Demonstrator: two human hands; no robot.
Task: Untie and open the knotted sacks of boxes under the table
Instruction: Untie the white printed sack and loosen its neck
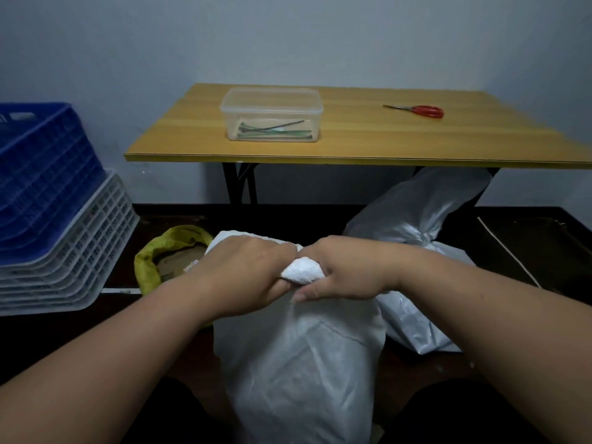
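With the yellow sack (pixel 150 261) apparently open, both the left hand (pixel 246 277) and right hand (pixel 339 274) clamp together on the white sack's knot (pixel 302 272), leaving 1 silver sack (pixel 426 219) tied.

White sack (pixel 301 363), yellow sack (pixel 150 261), silver bag (pixel 426 216), red scissors (pixel 427 111), blue crate (pixel 41 174), yellow-brown tabletop (pixel 368 139).

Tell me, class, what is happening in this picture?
A person is working at the knot of a white sack on the floor, left hand and right hand both gripping it. The knot is still tied. A yellow sack beside it is already open; a silver sack under the table is still tied.
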